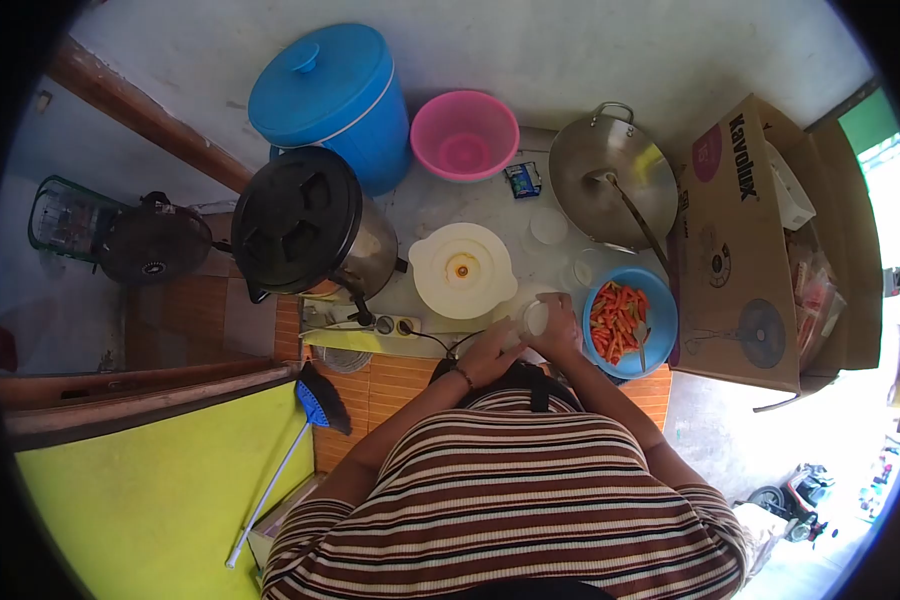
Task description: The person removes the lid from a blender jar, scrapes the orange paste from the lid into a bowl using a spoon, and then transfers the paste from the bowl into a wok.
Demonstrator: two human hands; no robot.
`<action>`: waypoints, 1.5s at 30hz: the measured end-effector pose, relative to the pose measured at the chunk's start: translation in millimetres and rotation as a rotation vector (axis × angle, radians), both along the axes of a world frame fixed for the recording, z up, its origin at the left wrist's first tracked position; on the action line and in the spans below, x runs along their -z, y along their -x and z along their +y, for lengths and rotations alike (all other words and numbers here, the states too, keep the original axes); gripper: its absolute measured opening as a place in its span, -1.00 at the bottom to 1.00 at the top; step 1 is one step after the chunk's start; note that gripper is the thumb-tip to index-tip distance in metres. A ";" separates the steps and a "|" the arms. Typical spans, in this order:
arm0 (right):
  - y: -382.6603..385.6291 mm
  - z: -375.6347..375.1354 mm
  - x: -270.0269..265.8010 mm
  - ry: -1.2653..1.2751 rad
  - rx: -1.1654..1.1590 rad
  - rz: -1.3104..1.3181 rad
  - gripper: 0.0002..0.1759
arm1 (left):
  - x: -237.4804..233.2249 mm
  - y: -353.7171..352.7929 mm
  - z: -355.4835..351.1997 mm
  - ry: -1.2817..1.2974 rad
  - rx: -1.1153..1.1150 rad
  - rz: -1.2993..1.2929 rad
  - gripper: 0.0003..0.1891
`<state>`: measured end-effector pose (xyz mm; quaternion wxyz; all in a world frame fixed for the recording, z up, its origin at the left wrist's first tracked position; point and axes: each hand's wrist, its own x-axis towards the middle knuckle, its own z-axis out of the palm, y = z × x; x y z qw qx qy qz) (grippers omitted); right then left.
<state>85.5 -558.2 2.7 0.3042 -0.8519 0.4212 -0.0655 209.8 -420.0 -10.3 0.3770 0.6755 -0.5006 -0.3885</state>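
Both of my hands meet at a small clear plastic cup just in front of my chest. My right hand wraps around the cup from the right. My left hand touches its left side; a bracelet sits on that wrist. Immediately right of the cup stands a blue bowl filled with orange-red chopped pieces, with a spoon in it. A white round lid or container lies on the counter just beyond my hands.
A steel wok with a ladle, a pink basin, a blue lidded bucket and a black-lidded steel urn stand farther back. A cardboard box stands at right. A blue broom leans at lower left.
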 end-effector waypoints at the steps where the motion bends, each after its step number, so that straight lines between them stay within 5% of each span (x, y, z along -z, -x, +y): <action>1: -2.9 -3.8 1.9 0.013 -0.023 -0.009 -0.17 | 2.0 -1.1 -0.9 0.017 -0.012 -0.012 -0.42; 13: -7.6 -36.3 -30.0 -0.047 -0.263 0.160 -0.19 | 4.0 -10.1 -28.4 0.099 -0.080 0.100 -0.43; 21: -4.8 -77.5 -65.3 0.078 -0.173 0.092 -0.28 | -26.4 -19.2 -75.6 0.233 -0.032 -0.189 -0.42; 27: -2.6 -102.7 -64.4 0.315 -0.123 0.333 -0.12 | -35.5 -29.3 -138.4 0.150 -0.024 -0.439 -0.30; 34: -6.8 -120.3 -45.1 0.131 -0.110 0.411 -0.06 | -20.3 -40.1 -195.4 -0.076 -0.076 -0.791 -0.06; 40: -7.6 -127.9 -39.7 0.062 -0.102 0.351 -0.13 | -22.3 -58.5 -207.5 -0.154 -0.056 -0.395 -0.10; 45: -19.4 -134.6 -46.7 0.135 -0.141 0.191 -0.20 | -25.5 -64.7 -205.9 -0.165 -0.103 -0.369 -0.12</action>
